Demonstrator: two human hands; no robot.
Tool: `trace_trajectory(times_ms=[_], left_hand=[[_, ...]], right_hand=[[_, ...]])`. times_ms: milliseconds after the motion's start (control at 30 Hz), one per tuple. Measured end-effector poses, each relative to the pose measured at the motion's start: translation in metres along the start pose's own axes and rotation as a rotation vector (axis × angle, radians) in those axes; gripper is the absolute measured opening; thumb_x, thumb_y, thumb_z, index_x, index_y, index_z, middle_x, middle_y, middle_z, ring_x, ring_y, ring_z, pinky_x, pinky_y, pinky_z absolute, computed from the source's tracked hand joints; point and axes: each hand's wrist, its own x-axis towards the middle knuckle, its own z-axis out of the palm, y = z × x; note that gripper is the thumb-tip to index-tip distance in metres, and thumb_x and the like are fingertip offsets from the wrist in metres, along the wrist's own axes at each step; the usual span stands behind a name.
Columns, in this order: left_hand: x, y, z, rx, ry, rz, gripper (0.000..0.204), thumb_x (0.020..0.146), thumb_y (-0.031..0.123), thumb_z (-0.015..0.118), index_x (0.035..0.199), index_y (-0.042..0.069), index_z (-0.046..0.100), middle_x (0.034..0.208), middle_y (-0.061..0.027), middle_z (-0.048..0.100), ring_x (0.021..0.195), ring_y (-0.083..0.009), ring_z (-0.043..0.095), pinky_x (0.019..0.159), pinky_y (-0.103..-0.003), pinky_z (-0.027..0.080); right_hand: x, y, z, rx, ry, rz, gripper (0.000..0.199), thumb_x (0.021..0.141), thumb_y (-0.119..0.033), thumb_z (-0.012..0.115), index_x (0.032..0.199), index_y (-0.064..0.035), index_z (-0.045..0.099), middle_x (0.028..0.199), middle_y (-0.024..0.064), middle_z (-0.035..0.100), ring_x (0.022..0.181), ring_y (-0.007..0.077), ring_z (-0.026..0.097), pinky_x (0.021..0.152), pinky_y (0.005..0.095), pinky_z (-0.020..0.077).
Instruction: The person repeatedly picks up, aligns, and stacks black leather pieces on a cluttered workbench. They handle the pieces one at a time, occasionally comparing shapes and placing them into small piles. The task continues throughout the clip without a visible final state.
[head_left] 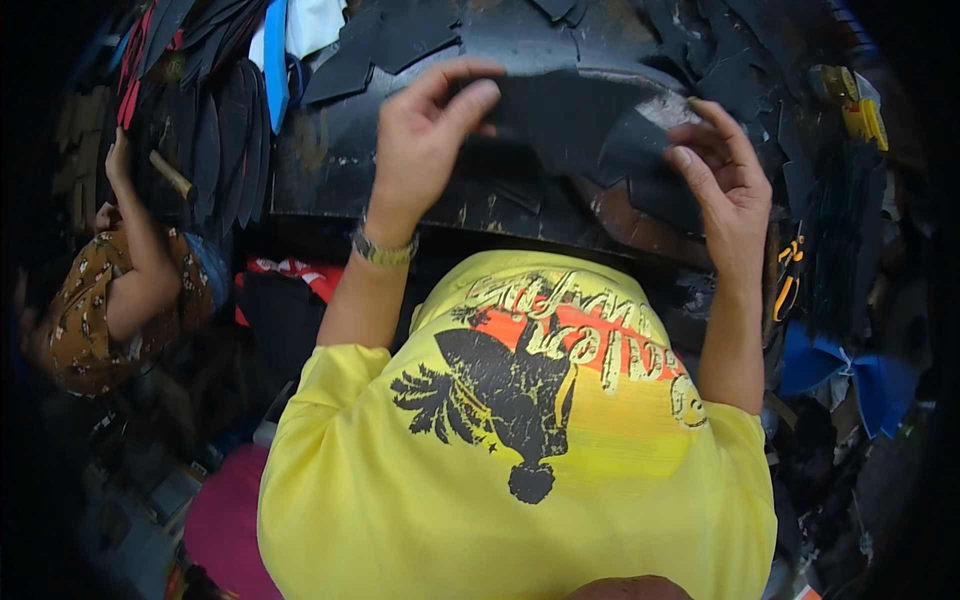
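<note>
A dark, thin cut piece of black sheet (560, 115) stretches between my hands above the black worktop (340, 185); its outline is partly lost against the dark surface. My left hand (425, 130), with a watch (384, 246) on the wrist, grips its left edge between thumb and fingers. At the right side my right hand (722, 175) hovers with curved fingers, thumb and index apart, close to the sheet's right end. Whether it touches the sheet is hard to make out. A pale worn patch (665, 110) shows beside the right fingertips.
Black scraps (385, 65) lie along the worktop's far side. Long black strips (235, 140) hang at the left, near a co-worker's raised arm (140, 240). Orange-handled pliers (790, 278) and a blue piece (850, 375) are at the right. A yellow object (866, 110) sits at the far right.
</note>
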Motion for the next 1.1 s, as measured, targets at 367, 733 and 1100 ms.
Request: trace_trajectory(times_ms=[367,733,1100], left_hand=[[0.056,-0.016,-0.01,-0.056,0.031,-0.103,0.04,0.098,0.01,0.07,0.135,-0.002,0.06,0.103,-0.0037,0.069,0.089,-0.0143,0.067,0.079,-0.028,0.057],[0.073,-0.015,0.005,0.337,0.02,0.081,0.033,0.098,0.007,0.067,0.13,0.007,0.07,0.087,0.0024,0.065,0.069,-0.0022,0.051,0.068,-0.024,0.055],[0.08,-0.011,0.008,0.805,0.051,0.264,0.03,0.092,0.008,0.072,0.122,0.008,0.071,0.113,-0.0121,0.072,0.098,-0.0248,0.069,0.086,-0.033,0.052]], right_hand=[[-0.006,0.004,-0.005,-0.757,-0.112,-0.086,0.07,0.075,0.001,0.08,0.142,-0.0072,0.057,0.127,0.0145,0.063,0.122,0.0293,0.058,0.107,0.0368,0.0443],[-0.009,-0.003,-0.014,-0.456,-0.034,-0.09,0.056,0.086,0.009,0.069,0.138,-0.0068,0.061,0.112,0.0057,0.07,0.101,0.0134,0.065,0.092,0.0286,0.0502],[-0.005,0.005,-0.035,-0.394,0.002,0.023,0.054,0.088,0.007,0.064,0.14,-0.0096,0.062,0.101,0.0045,0.068,0.093,0.0103,0.062,0.086,0.0249,0.0477]])
